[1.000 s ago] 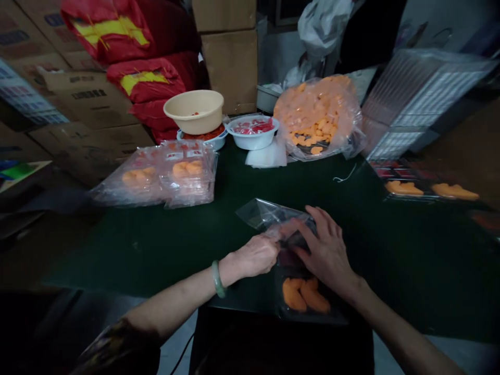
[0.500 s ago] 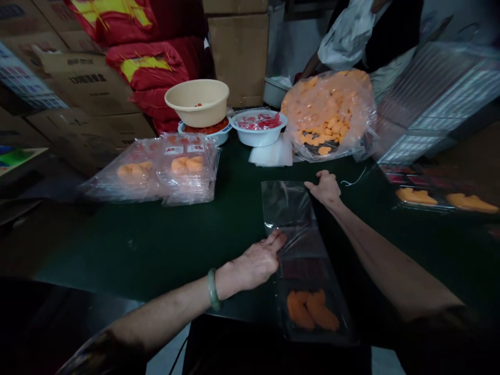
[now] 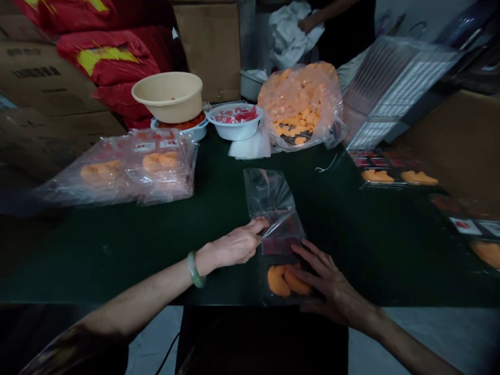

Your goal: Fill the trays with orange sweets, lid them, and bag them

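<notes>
My left hand (image 3: 234, 246), with a green bangle on the wrist, has its fingertips pinching the side edge of a clear plastic bag (image 3: 269, 194). The film lifts in a fold there. The bag lies on the dark green table (image 3: 117, 260), with a dark packaging tray of orange pieces (image 3: 278, 281) at its near end. My right hand (image 3: 332, 284) rests spread on that near end, its fingers over the orange pieces and partly hiding them.
Behind stand a beige basin (image 3: 167, 96), a white bowl of red sachets (image 3: 234, 122), a large bag of orange pieces (image 3: 299, 107) and stacked sealed packs (image 3: 156, 166). Filled packs (image 3: 394, 177) lie right. A co-worker's hand (image 3: 308, 23) holds white plastic (image 3: 292, 34).
My right hand has moved from the far side of the bag back to its near end. My left hand now pinches the film, and the view has shifted.
</notes>
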The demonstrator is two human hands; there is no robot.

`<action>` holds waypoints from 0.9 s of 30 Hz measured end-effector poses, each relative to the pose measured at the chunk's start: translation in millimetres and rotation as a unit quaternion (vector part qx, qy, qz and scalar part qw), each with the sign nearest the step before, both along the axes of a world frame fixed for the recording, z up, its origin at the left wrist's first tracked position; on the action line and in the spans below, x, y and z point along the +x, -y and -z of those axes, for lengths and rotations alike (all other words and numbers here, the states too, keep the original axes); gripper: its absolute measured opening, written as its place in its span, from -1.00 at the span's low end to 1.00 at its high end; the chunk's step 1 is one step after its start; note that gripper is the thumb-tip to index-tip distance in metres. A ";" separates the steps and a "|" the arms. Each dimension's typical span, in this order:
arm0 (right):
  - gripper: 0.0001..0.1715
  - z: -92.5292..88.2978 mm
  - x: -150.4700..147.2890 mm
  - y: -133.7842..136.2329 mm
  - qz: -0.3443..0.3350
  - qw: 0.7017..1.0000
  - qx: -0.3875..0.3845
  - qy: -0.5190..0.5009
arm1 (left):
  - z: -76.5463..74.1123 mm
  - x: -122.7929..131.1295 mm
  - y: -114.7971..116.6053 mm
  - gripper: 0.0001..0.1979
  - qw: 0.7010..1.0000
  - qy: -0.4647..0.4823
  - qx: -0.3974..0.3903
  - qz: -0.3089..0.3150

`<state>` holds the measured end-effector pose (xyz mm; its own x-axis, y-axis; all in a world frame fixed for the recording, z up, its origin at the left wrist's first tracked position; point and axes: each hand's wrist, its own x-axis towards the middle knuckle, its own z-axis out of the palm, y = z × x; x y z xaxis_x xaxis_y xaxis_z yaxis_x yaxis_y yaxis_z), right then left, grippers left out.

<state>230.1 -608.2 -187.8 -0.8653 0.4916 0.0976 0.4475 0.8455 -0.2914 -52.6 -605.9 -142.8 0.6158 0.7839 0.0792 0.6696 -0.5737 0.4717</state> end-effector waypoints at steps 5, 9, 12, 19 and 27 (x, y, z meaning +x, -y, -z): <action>-0.31 2.8 -36.8 -8.8 0.058 0.995 0.026 -0.075 | -13.8 -5.9 -1.4 -0.83 0.999 -0.009 -0.016 0.037; -0.38 1.7 -64.5 -9.5 0.110 0.987 0.031 -0.110 | -16.0 -14.3 5.4 -0.84 1.000 -0.010 -0.021 0.018; -0.26 0.3 -69.3 -5.2 0.091 0.986 0.038 -0.133 | -13.4 -23.8 11.6 -0.82 1.000 -0.013 -0.026 -0.001; -0.30 -6.6 -68.7 -18.4 0.047 0.990 0.070 -0.113 | -3.8 -33.2 19.4 -0.86 1.000 -0.006 -0.010 -0.008; -0.72 2.7 -116.7 -53.2 0.182 0.969 0.069 -0.150 | -13.1 -12.3 40.2 -0.80 0.990 -0.119 0.046 -0.061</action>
<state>113.5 -555.1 -190.4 -0.5600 0.7228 0.4050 0.6357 0.6883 -0.3494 -64.9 -646.1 -129.7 0.5271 0.8496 0.0177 0.8224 -0.5153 0.2412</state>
